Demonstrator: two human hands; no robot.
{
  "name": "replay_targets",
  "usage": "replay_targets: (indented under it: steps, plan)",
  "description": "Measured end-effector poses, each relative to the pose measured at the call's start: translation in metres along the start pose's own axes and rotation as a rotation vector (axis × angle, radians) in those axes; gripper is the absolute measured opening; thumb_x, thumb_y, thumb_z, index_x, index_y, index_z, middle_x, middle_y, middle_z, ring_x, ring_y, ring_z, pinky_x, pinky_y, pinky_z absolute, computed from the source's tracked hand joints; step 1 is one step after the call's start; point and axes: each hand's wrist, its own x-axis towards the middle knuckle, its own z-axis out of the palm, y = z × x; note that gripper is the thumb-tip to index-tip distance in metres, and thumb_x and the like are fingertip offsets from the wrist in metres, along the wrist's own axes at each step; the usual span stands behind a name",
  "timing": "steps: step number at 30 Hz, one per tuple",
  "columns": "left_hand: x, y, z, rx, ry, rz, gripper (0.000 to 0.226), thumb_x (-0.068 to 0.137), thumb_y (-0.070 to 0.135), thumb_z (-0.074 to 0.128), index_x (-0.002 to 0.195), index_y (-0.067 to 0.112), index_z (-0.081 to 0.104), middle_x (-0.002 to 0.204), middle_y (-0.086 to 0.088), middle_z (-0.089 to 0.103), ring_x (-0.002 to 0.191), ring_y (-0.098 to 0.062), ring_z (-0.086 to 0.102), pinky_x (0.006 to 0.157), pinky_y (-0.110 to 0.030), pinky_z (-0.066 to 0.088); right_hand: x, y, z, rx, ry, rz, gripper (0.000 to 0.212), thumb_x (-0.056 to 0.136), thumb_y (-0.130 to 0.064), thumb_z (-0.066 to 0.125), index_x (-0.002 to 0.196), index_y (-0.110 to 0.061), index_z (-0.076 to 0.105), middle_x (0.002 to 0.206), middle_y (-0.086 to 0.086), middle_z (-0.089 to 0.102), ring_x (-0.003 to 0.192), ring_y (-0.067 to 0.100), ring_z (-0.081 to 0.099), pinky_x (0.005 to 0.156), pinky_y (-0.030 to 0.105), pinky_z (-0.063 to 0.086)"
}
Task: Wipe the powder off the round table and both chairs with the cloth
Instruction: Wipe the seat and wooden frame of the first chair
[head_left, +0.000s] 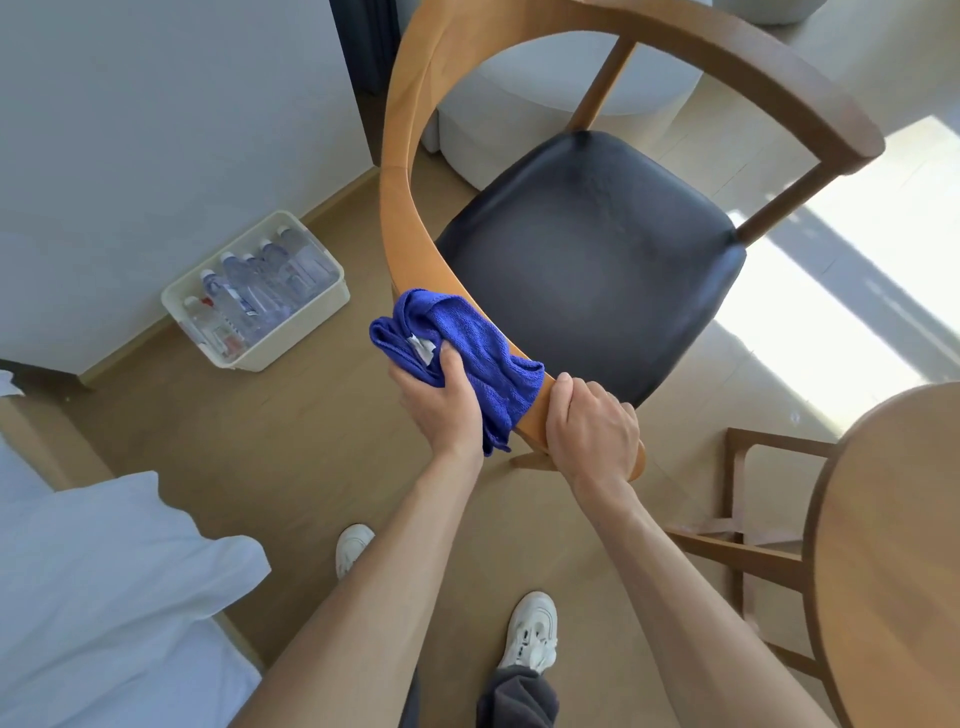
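Observation:
A wooden chair (405, 208) with a curved back rail and a black padded seat (587, 265) stands in front of me. My left hand (436, 400) grips a bunched blue cloth (467, 343) that lies draped over the near part of the rail. Just right of the cloth, my right hand (592, 426) is wrapped round the end of the same rail. The round wooden table (893, 545) fills the lower right corner. Faint pale smears show on the black seat.
A white bin (322, 306) of plastic bottles sits on the floor by the wall at left. White bedding (104, 571) lies at lower left. A second wooden frame (748, 551) shows under the table's edge. A white pouf (530, 98) stands behind the chair.

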Motion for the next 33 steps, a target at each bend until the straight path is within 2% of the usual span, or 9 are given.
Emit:
replay_targets:
  steps: [3, 8, 10, 14, 19, 24, 27, 30, 33]
  plan:
    - [0.01, 0.002, -0.002, 0.027, -0.026, -0.005, 0.041, 0.086, 0.037, 0.06, 0.122, 0.026, 0.044, 0.108, 0.008, 0.064, 0.095, -0.012, 0.065, 0.083, -0.033, 0.052, 0.0, 0.0, 0.0, -0.003, 0.002, 0.005, 0.044, 0.1, -0.024, 0.038, 0.058, -0.012, 0.043, 0.062, 0.007, 0.056, 0.065, 0.029, 0.053, 0.073, 0.041, 0.04]
    - [0.037, 0.016, -0.004, 0.06, -0.071, 0.022, 0.021, 0.086, 0.037, 0.063, 0.096, 0.04, 0.045, 0.102, 0.012, 0.064, 0.089, -0.004, 0.064, 0.076, -0.026, 0.049, -0.002, -0.001, -0.002, 0.002, 0.021, -0.01, 0.046, 0.099, -0.021, 0.042, 0.054, -0.013, 0.043, 0.056, 0.003, 0.053, 0.057, 0.024, 0.05, 0.069, 0.039, 0.042]
    - [0.05, 0.025, -0.005, 0.065, -0.102, 0.037, 0.023, 0.087, 0.035, 0.063, 0.104, 0.036, 0.048, 0.103, 0.014, 0.064, 0.088, 0.001, 0.063, 0.077, -0.024, 0.047, -0.001, -0.001, -0.002, -0.018, 0.0, 0.001, 0.048, 0.098, -0.021, 0.042, 0.052, -0.012, 0.044, 0.054, 0.002, 0.052, 0.055, 0.022, 0.05, 0.07, 0.039, 0.043]
    - [0.077, 0.039, -0.003, 0.078, -0.154, 0.049, 0.039, 0.088, 0.033, 0.063, 0.123, 0.023, 0.048, 0.109, 0.01, 0.065, 0.096, -0.006, 0.064, 0.086, -0.029, 0.051, 0.011, -0.011, 0.0, -0.037, -0.08, 0.029, 0.05, 0.098, -0.02, 0.036, 0.051, -0.009, 0.045, 0.054, 0.003, 0.052, 0.055, 0.022, 0.052, 0.076, 0.041, 0.043]
    - [0.096, 0.052, -0.003, 0.121, -0.208, 0.069, 0.027, 0.089, 0.033, 0.062, 0.112, 0.037, 0.047, 0.103, 0.018, 0.064, 0.091, 0.001, 0.063, 0.085, -0.028, 0.05, 0.03, -0.063, 0.004, -0.003, -0.121, -0.042, 0.042, 0.099, -0.016, 0.034, 0.059, -0.01, 0.04, 0.062, 0.007, 0.053, 0.064, 0.029, 0.055, 0.071, 0.043, 0.046]
    - [0.124, 0.072, 0.001, 0.19, -0.297, 0.057, 0.024, 0.088, 0.037, 0.062, 0.095, 0.052, 0.044, 0.102, 0.017, 0.064, 0.094, -0.004, 0.063, 0.088, -0.032, 0.051, 0.048, -0.096, 0.015, 0.055, -0.165, 0.037, 0.04, 0.102, -0.031, 0.024, 0.08, -0.013, 0.053, 0.069, 0.002, 0.056, 0.076, 0.027, 0.058, 0.069, 0.035, 0.035]
    - [0.137, 0.082, 0.004, 0.209, -0.357, 0.052, 0.025, 0.087, 0.039, 0.062, 0.093, 0.055, 0.045, 0.1, 0.018, 0.064, 0.09, 0.0, 0.063, 0.085, -0.029, 0.051, 0.052, -0.103, 0.016, 0.056, -0.174, 0.097, 0.047, 0.102, -0.034, 0.023, 0.074, -0.013, 0.055, 0.067, 0.0, 0.054, 0.078, 0.027, 0.06, 0.07, 0.034, 0.033]
    - [0.153, 0.091, 0.008, 0.209, -0.417, 0.062, 0.023, 0.088, 0.035, 0.063, 0.098, 0.049, 0.047, 0.102, 0.014, 0.066, 0.089, -0.001, 0.065, 0.084, -0.028, 0.052, 0.055, -0.113, 0.017, 0.061, -0.172, 0.156, 0.049, 0.102, -0.034, 0.025, 0.066, -0.012, 0.051, 0.065, 0.0, 0.053, 0.079, 0.029, 0.06, 0.07, 0.034, 0.033]
    - [0.163, 0.097, 0.012, 0.21, -0.456, 0.079, 0.027, 0.089, 0.031, 0.062, 0.104, 0.049, 0.048, 0.103, 0.016, 0.066, 0.089, 0.002, 0.064, 0.078, -0.021, 0.05, 0.062, -0.125, 0.015, 0.078, -0.197, 0.156, 0.049, 0.103, -0.033, 0.025, 0.067, -0.012, 0.05, 0.071, 0.004, 0.061, 0.08, 0.029, 0.06, 0.073, 0.036, 0.041]
